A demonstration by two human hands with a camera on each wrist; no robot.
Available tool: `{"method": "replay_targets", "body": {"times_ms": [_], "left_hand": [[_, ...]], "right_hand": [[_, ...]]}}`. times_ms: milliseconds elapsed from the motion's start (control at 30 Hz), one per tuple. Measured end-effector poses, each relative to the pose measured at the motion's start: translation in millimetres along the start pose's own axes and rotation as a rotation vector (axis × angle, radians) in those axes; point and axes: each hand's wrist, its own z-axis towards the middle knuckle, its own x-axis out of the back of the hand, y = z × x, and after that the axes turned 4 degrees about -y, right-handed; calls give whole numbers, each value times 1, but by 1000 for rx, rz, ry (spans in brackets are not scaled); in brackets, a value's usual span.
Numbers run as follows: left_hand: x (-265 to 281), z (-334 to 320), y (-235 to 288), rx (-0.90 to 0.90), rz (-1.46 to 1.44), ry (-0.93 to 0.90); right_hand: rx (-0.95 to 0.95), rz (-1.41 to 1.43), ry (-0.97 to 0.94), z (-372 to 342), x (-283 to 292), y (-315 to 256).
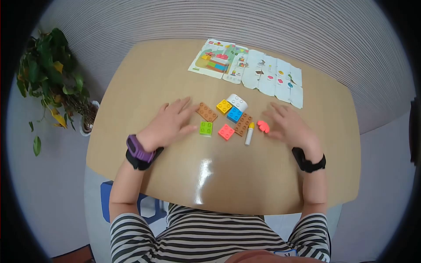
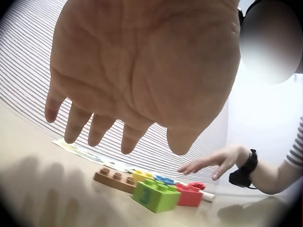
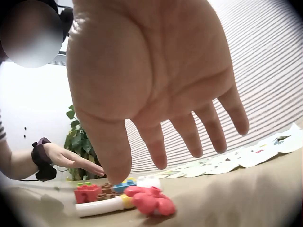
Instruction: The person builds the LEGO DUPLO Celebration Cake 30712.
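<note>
Brown rectangular plastic plate with raised round studs (image 1: 206,112), the leftmost of 2 such plates, lies left of the cluster's middle on the light wood-coloured table (image 1: 175,184); we see its long axis slope from upper left to lower right. Just to its left is the person's left hand (image 1: 172,120), fingers spread and extended, grasping nothing. We judge that a reach for this plate would turn on its upper-left end, which sits just beside those fingertips; the left hand is clearly the nearer of the 2. We cannot tell from the head view whether skin and plastic touch. Below the plate, right of the left thumb, is a lime-green square plastic brick (image 1: 205,128), marked with a 3 in the left wrist view.

On the right of the frame, the right hand (image 1: 291,125) is also spread and released. Nearest it, left of its fingers, we find a coral-red, lobed plastic piece (image 1: 263,126), then a white plastic stick with a yellow tip (image 1: 249,133), its long axis nearly upright in the frame. Beside that lies the second brown plate (image 1: 243,124), sloping from upper right to lower left. At upper right of centre lies a creased printed paper sheet (image 1: 252,82).
</note>
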Motion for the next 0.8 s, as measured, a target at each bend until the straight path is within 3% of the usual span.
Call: {"method": "replay_targets", "body": {"times_ms": [367,567,800], "left_hand": [[-21,-5,57,-242,71,33],[-22,20,62,-199,200,-44],[-19,32,64,-185,110,-106]], "right_hand": [[261,-54,-65,8,-2,-60],[276,-135,-43,18,-13,-67],[252,-97,-125,17,-23,-61]]}}
